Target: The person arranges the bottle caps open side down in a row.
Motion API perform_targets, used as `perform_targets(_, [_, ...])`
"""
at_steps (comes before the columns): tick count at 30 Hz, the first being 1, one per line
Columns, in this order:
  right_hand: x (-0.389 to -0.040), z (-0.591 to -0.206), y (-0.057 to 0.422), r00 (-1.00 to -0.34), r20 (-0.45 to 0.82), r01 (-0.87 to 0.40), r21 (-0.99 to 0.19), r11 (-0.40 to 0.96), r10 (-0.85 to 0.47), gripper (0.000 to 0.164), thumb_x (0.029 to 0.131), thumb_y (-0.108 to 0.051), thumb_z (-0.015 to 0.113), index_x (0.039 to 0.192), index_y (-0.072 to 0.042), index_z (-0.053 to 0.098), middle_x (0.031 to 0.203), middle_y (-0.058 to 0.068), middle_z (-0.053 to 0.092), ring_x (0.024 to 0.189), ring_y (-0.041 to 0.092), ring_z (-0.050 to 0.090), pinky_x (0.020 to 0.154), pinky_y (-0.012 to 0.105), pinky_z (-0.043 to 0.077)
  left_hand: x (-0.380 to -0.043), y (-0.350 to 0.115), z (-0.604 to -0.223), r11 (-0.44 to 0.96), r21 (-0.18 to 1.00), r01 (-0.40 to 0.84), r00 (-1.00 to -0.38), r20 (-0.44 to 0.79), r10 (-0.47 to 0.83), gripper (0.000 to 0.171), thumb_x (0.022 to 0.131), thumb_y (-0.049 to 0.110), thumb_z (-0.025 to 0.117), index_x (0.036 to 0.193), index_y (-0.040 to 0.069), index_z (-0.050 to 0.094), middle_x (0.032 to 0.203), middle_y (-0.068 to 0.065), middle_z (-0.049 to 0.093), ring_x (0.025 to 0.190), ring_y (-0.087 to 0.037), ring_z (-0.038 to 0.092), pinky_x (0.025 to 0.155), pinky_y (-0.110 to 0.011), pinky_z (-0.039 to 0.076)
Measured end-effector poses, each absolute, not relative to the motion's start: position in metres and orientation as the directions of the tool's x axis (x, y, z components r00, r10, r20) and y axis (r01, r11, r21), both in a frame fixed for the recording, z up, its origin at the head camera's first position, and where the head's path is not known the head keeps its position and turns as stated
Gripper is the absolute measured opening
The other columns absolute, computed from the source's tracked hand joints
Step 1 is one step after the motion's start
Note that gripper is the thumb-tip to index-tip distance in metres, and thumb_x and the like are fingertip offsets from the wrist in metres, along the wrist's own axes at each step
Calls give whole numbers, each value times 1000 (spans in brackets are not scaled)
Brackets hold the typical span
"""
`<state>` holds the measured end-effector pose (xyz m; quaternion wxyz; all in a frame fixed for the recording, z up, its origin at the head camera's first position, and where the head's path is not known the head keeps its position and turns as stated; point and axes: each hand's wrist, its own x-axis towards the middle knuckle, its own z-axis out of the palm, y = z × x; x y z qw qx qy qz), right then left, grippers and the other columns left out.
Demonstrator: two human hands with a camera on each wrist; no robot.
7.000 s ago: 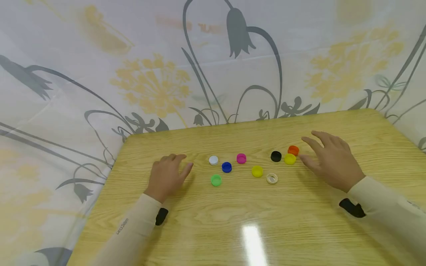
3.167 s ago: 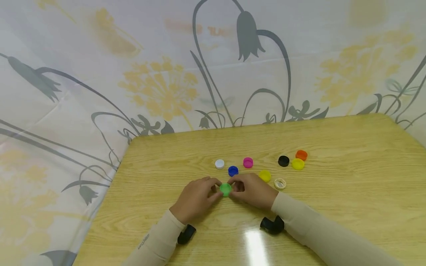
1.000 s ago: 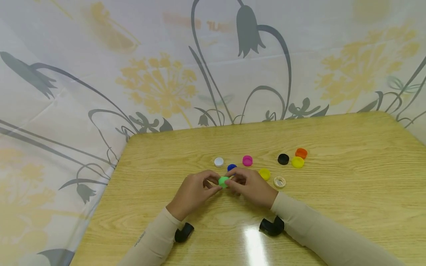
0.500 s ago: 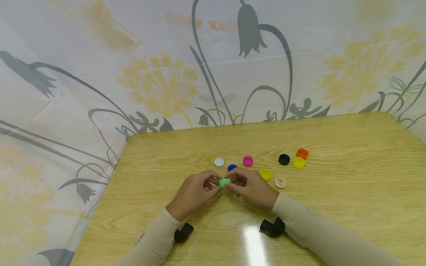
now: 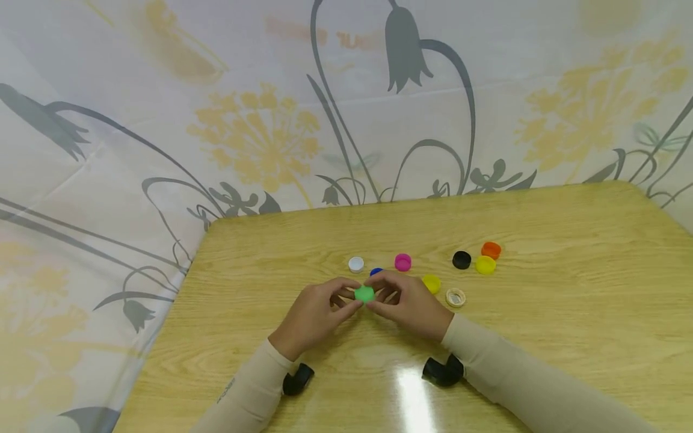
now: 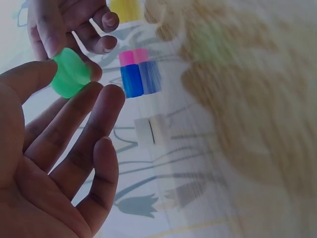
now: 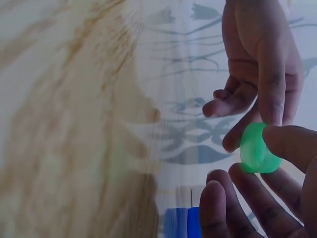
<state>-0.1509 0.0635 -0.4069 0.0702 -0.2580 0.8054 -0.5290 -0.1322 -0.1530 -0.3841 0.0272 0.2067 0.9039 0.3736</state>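
A small green bottle cap (image 5: pixel 364 293) is held between my two hands, a little above the table. My left hand (image 5: pixel 316 313) pinches its left side with thumb and fingertips. From the other side, my right hand (image 5: pixel 411 305) pinches it too. In the left wrist view the cap (image 6: pixel 71 73) sits between the fingertips of both hands, tilted. The right wrist view shows the cap's side wall (image 7: pixel 257 148) with the right thumb pressed on it. Just behind the hands, a blue cap (image 5: pixel 376 272) is mostly hidden by the right fingers.
On the wood-grain table (image 5: pixel 271 240) lie a white cap (image 5: pixel 356 264), a pink cap (image 5: pixel 403 262), a yellow cap (image 5: pixel 431 284) and a cream ring-like cap (image 5: pixel 455 297). Farther right, a black cap (image 5: pixel 462 260) is near a second yellow cap (image 5: pixel 485 265) and an orange cap (image 5: pixel 491 250). Patterned cloth (image 5: pixel 346 120) hangs behind.
Both hands came from apart to the green cap, which lay on the table, and lifted it slightly. Over the last second it has turned between the fingers; the other caps stay put.
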Motion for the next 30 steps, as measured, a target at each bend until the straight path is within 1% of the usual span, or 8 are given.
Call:
perform_targets(6, [-150,-408,63,-855,168,-352,-882,313,-490,34,90,-15,75,122,-9,65,111,5,71,88,12,69,77,25,57,-132,-154,-385,638,679,363,-905,94,415,30,94,30,71,121,17,69,100,4,77,82,-7,72,71,-21,56])
perform_targets(14, [-155,-406,54,-843,166,-353,-888,293,-512,29,91,-15,74,119,-10,67,110,5,71,91,13,68,80,26,57,-134,-161,-385,685,642,343,-919,78,387,29,94,33,71,121,22,68,100,8,75,85,-4,70,74,-23,55])
perform_targets(20, [-162,-404,43,-828,145,-347,-891,293,-542,27,94,-16,71,120,-11,68,115,5,71,94,14,67,85,29,56,-137,-171,-382,730,607,315,-934,63,351,26,92,32,73,117,23,69,98,6,76,83,-6,71,71,-26,56])
perform_targets(22, [-165,-405,40,-830,129,-337,-891,304,-543,27,94,-17,71,120,-13,68,114,2,71,94,12,66,84,27,56,-138,-174,-381,745,594,304,-939,52,341,25,92,31,73,116,23,69,98,5,76,83,-7,72,71,-27,57])
perform_targets(26, [-170,-405,32,-830,120,-343,-880,329,-545,26,93,-17,72,118,-13,69,109,1,72,90,10,66,81,25,56,-139,-178,-378,764,577,289,-943,32,332,23,93,29,72,115,21,68,99,2,77,84,-9,73,71,-28,58])
perform_targets(30, [-173,-403,28,-830,93,-329,-878,347,-550,23,93,-17,72,115,-12,69,108,2,72,91,11,67,82,27,56,-141,-178,-376,791,548,272,-949,13,316,23,93,29,72,114,20,68,99,2,77,82,-10,72,69,-29,57])
